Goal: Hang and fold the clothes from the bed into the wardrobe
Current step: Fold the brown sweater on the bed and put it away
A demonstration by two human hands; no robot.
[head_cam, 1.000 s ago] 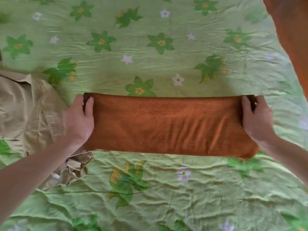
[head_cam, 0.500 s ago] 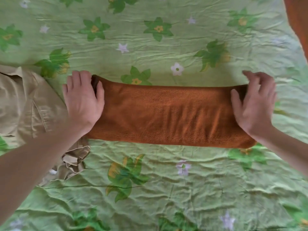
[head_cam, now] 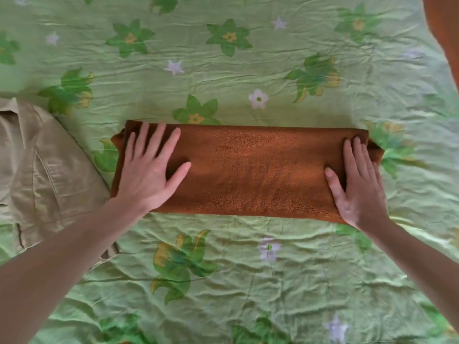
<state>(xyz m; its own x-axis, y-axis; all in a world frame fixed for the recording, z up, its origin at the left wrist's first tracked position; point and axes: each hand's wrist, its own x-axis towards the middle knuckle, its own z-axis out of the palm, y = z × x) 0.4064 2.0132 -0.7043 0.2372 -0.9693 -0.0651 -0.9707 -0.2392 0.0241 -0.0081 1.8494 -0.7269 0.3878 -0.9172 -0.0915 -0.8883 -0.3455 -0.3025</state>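
Your left hand [head_cam: 149, 167] and right hand [head_cam: 357, 180] lie flat, fingers straight and gripping nothing, on the two ends of the folded brown towel [head_cam: 248, 170], a long strip at mid-frame on the green floral bedsheet [head_cam: 223, 281]. Press evenly and square the loose corners before folding end to end. A beige shirt [head_cam: 37, 170] waits at the left edge.
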